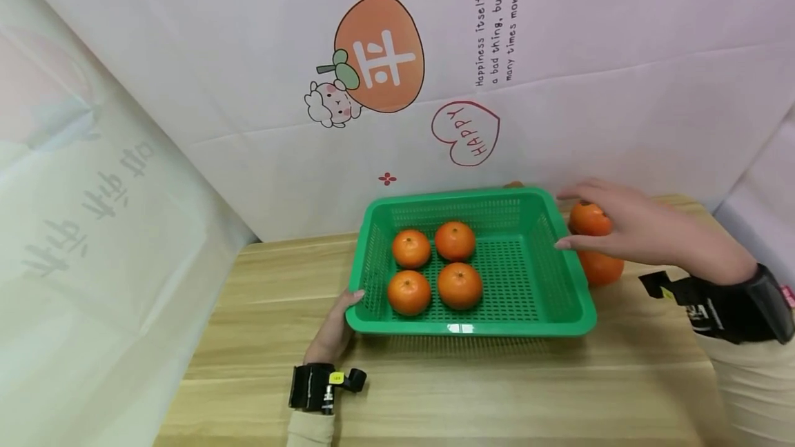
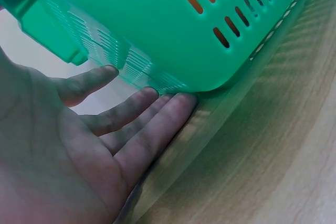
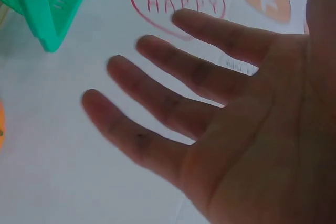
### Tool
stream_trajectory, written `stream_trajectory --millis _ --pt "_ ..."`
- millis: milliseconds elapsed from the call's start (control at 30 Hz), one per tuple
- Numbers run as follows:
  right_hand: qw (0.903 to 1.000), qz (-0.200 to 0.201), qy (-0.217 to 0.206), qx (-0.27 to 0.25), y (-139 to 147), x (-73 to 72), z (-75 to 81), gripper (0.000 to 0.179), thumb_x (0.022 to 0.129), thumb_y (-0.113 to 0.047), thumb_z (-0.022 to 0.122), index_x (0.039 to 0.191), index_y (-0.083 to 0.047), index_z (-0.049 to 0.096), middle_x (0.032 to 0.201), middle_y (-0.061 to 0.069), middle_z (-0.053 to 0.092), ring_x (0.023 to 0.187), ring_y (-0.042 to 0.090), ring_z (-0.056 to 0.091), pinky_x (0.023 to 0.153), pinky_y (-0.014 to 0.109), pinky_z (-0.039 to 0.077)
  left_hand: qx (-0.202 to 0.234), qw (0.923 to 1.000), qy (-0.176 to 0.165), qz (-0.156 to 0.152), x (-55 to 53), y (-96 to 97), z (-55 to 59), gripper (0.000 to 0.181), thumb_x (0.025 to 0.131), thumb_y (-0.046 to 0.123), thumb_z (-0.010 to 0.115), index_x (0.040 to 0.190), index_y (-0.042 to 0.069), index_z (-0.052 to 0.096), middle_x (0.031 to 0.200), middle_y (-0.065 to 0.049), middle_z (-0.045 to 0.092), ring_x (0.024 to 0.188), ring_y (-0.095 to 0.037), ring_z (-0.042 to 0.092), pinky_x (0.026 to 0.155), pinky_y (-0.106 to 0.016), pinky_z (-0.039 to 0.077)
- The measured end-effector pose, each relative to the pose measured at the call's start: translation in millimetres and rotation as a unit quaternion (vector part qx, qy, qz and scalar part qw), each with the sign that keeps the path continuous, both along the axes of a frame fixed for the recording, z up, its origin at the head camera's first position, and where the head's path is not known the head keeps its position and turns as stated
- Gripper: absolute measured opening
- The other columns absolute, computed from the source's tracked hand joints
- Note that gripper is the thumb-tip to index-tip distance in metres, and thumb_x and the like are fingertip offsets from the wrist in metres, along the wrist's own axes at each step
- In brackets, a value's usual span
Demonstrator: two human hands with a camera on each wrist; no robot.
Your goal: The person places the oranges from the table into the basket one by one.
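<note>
A green plastic basket [image 1: 462, 329] with slotted sides stands on the table, holding several mandarin oranges [image 1: 460, 286] in its left half. At its left end, my left hand [image 1: 335, 326] grips the basket, thumb hooked over the rim. In the left wrist view, the other fingers [image 2: 157, 129] reach against the outer wall near the base. My right hand [image 1: 646, 230] hovers beyond the basket's right end, over more orange fruit [image 1: 601, 267], and partly hides it. Its fingers [image 3: 168, 103] are spread and nearly straight in the right wrist view, with nothing held.
The wood-grain table [image 1: 279, 281] extends left and in front of the basket. A white printed sheet [image 1: 261, 178] hangs close behind, and another white cloth [image 1: 93, 226] lines the left side. A bit of orange fruit [image 1: 514, 185] shows past the basket's far rim.
</note>
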State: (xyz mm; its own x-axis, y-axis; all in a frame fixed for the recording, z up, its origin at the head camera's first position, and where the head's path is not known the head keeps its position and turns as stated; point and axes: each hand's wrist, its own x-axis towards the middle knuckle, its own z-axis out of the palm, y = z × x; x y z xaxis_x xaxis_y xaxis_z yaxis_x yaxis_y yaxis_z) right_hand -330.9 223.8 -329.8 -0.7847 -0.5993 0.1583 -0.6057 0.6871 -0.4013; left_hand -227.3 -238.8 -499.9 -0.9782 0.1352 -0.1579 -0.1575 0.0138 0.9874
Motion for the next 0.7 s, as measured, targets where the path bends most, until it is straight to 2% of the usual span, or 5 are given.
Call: stream_trajectory --millis 133,267,367,500,700 --pt "0.9998 -0.016 0.009 -0.013 11.5 -0.1 -11.1 0.061 0.085 -0.035 0.087 0.138 -0.016 0.064 0.138 0.008 0.067 0.125 0.030 0.063 0.097 0.047 0.053 0.003 1.0000 -0.001 -0.003 -1.2 -0.1 -0.6 0.076 0.101 0.043 0.039 0.169 0.017 0.017 0.168 -0.016 0.032 0.144 -0.025 0.039 0.126 -0.051 0.013" --pt "0.9984 0.007 0.050 -0.024 15.9 -4.1 -22.4 0.062 0.079 -0.030 0.092 0.136 -0.024 0.066 0.136 -0.002 0.069 0.122 0.022 0.064 0.096 0.034 0.051 0.005 1.0000 0.008 0.002 -2.4 0.7 -0.5 0.075 0.100 0.043 0.038 0.169 0.019 0.018 0.168 -0.017 0.033 0.147 -0.032 0.036 0.127 -0.054 0.011" --pt "0.9961 0.022 0.082 -0.023 19.8 -6.5 -31.3 0.062 0.076 -0.027 0.094 0.131 -0.021 0.068 0.129 -0.002 0.071 0.112 0.020 0.064 0.090 0.033 0.052 0.011 0.9999 0.006 0.003 -1.6 1.5 -0.1 0.076 0.100 0.042 0.039 0.169 0.019 0.018 0.169 -0.016 0.030 0.151 -0.035 0.031 0.127 -0.057 0.008" --pt "0.9976 0.014 0.068 0.006 26.4 -7.8 -41.4 0.057 0.077 -0.023 0.093 0.126 -0.009 0.067 0.121 0.008 0.071 0.108 0.026 0.065 0.087 0.044 0.054 0.009 0.9999 -0.002 -0.004 0.2 2.1 0.2 0.078 0.101 0.043 0.039 0.170 0.019 0.013 0.174 -0.015 0.021 0.157 -0.036 0.022 0.129 -0.061 0.001" --pt "0.9992 0.005 -0.002 0.040 29.2 -14.9 -50.2 0.061 0.083 -0.016 0.086 0.135 0.003 0.061 0.132 0.023 0.068 0.121 0.044 0.064 0.095 0.063 0.052 -0.014 0.9999 -0.007 0.007 1.1 2.8 1.0 0.076 0.101 0.043 0.037 0.169 0.016 0.017 0.168 -0.019 0.030 0.147 -0.031 0.035 0.126 -0.052 0.013"
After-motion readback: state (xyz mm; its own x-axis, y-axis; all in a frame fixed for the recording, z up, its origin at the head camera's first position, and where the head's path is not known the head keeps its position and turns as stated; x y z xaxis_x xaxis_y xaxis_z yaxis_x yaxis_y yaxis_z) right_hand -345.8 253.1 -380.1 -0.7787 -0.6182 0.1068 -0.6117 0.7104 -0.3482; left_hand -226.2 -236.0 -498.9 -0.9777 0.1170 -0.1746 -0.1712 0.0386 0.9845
